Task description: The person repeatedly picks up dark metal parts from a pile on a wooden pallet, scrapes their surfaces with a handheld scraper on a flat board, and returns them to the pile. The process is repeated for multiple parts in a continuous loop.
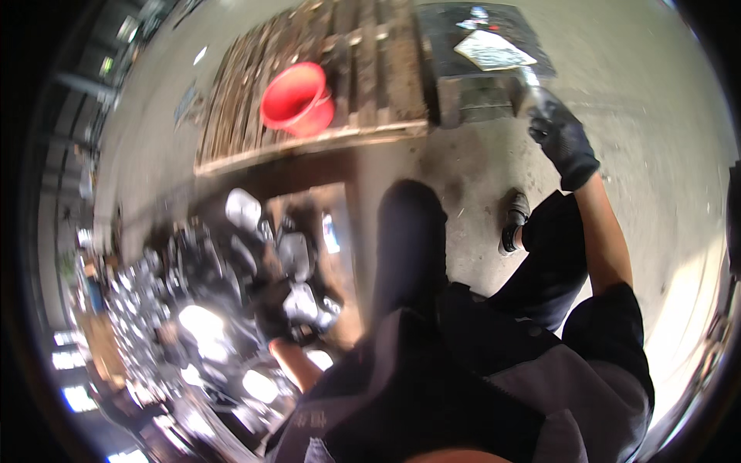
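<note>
My right hand (562,143), in a dark glove, reaches forward at the far right with its fingers curled. A slim, pale, shiny object (530,80) sticks out of its grip; motion blur hides its kind. Just beyond it, a whitish patterned cloth or sheet (494,51) lies on a low dark stand (529,21). My left hand (272,310), also dark-gloved, is down at the left among shiny metal parts (301,302). Blur and shadow smear its fingers, so I cannot tell whether it grips one of them.
A red bucket (299,100) stands on a wooden pallet (370,85) ahead. At the left, a large heap of metal parts (143,297) lies beside a brown board (340,262) bearing a small white-and-blue item (330,233). My legs straddle the concrete floor (471,201).
</note>
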### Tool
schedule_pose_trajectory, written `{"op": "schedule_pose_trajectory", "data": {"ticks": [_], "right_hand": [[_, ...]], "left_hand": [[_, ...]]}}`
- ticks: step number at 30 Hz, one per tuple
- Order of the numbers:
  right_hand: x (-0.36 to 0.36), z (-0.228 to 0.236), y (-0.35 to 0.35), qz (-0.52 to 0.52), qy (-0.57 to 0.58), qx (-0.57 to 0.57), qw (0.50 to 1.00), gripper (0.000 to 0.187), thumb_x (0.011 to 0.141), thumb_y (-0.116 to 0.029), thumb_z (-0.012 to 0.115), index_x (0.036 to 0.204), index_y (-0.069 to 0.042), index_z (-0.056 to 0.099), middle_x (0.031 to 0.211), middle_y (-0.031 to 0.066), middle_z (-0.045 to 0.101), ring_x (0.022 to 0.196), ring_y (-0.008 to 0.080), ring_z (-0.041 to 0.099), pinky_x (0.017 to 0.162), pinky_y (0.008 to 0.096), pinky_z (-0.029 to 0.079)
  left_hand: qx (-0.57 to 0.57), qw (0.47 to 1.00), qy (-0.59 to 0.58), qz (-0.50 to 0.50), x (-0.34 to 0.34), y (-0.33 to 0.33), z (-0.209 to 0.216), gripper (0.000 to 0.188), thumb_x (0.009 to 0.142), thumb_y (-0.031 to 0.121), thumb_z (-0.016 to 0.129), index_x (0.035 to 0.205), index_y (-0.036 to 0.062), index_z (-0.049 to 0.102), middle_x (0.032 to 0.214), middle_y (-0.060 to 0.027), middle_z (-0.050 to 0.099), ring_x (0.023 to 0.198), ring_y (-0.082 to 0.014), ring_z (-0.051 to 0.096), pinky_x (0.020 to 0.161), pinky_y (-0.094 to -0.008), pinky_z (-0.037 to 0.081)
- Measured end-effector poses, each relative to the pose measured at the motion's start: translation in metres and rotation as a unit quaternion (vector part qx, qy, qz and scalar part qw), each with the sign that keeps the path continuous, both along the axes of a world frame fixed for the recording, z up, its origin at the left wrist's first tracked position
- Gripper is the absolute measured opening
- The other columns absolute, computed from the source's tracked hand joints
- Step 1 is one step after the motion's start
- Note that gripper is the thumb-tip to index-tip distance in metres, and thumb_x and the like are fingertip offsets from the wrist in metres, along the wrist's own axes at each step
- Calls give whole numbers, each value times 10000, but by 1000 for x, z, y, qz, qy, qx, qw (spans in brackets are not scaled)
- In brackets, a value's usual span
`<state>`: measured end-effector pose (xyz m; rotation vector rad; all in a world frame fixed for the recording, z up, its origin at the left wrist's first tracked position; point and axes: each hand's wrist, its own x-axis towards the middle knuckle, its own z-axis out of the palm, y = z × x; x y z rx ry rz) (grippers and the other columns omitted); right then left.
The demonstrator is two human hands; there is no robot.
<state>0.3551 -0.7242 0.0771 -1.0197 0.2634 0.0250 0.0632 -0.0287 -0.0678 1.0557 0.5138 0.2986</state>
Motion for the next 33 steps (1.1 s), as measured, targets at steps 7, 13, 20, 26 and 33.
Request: {"op": "schedule_pose_trajectory", "data": {"ticks": [7,13,20,26,33], "right_hand": [[-29,20,-27,-14,-6,-24,1000,360,929,-187,466,1263,-57,505,915,67,605,710,138,537,686,272,459],[-38,3,-23,10,-11,-46,999,351,937,-145,467,1269,-34,493,891,86,610,682,126,552,660,262,466],[-22,4,-26,-51,11,22,998,313,933,-172,509,1223,-59,539,841,69,618,671,121,547,632,250,463],[-9,7,-38,-146,61,-12,987,260,922,-162,511,1141,-42,581,815,75,629,648,125,551,596,237,460],[5,9,-36,-170,59,46,983,266,927,-144,487,1149,-37,586,827,73,625,667,114,549,617,231,464]], "left_hand": [[276,871,405,37,77,-8,59,280,787,217,646,980,14,638,794,-110,646,682,-253,615,589,-353,501],[834,362,-24,-416,159,-97,134,326,719,158,606,1039,140,662,949,-113,661,835,-292,643,716,-393,509],[423,796,221,-373,311,-296,184,284,731,131,700,988,32,633,776,-18,618,591,-123,565,535,-273,479],[398,785,90,-466,441,-389,217,176,749,148,680,859,12,658,545,-47,573,416,-145,540,392,-263,422],[438,701,115,-551,528,-479,234,288,766,248,644,937,17,658,756,-44,650,555,-131,576,505,-267,452]]}}
